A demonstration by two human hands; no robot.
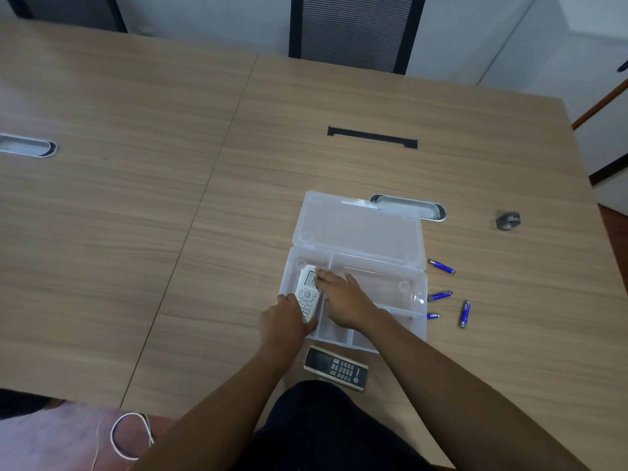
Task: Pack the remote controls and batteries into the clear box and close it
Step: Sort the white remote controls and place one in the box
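Observation:
The clear box [401, 294] lies open on the wooden table, its lid [360, 229] folded back flat. A white remote [307, 292] sits in the box's left compartment. My left hand [287, 321] grips its near end. My right hand [343, 297] rests over the box with its fingertips on the remote's screen end. A black remote [336, 368] lies on the table just in front of the box. Several blue batteries lie to the right of the box, one [441, 266] near the lid hinge, another [464, 313] farther right.
A grey oval cable grommet [409, 207] sits behind the lid and another [27, 145] at far left. A black slot [372, 137] lies farther back. A small grey object [507, 219] rests at the right. A mesh chair [353, 28] stands beyond the table.

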